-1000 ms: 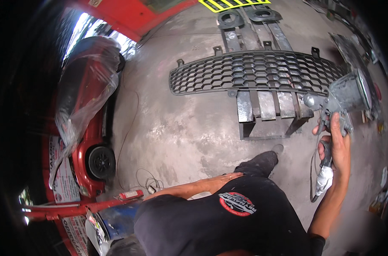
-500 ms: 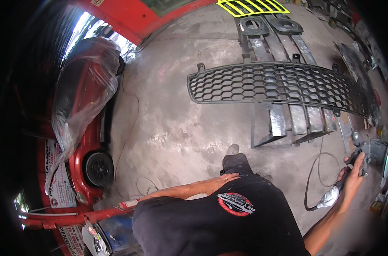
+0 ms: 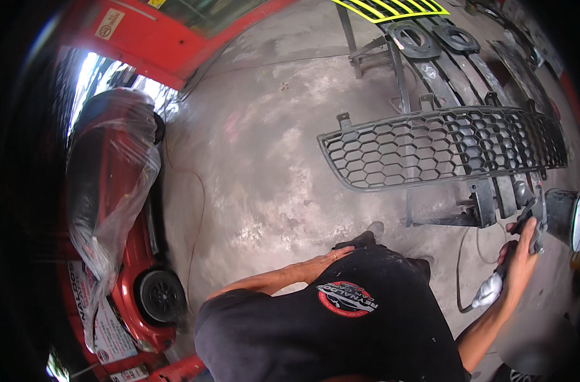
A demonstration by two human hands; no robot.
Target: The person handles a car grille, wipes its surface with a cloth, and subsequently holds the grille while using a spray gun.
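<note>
My right hand (image 3: 519, 245) is closed around a spray gun (image 3: 536, 224), with a hose (image 3: 458, 286) hanging below the wrist. White wrapping (image 3: 488, 291) covers part of the hose's upper end. The gun is just below the right end of a long black honeycomb grille (image 3: 392, 149), which lies across a metal stand (image 3: 487, 202). Whether the gun touches the grille I cannot tell. My left hand (image 3: 331, 258) rests flat on the dark clothing over my leg, fingers stretched and holding nothing.
Two round black bezels (image 3: 414, 39) and a yellow-edged grille (image 3: 398, 7) lie farther along the stand. A red car (image 3: 127, 267) under clear plastic sheeting (image 3: 134, 159) stands at the left. A thin hose (image 3: 200, 191) runs over the concrete floor. A dark container (image 3: 560, 213) is at right.
The view has turned, so the grille and stand sit farther right. My right hand and the spray gun appear closer to the grille's right-hand lower edge. The left hand stays on my leg.
</note>
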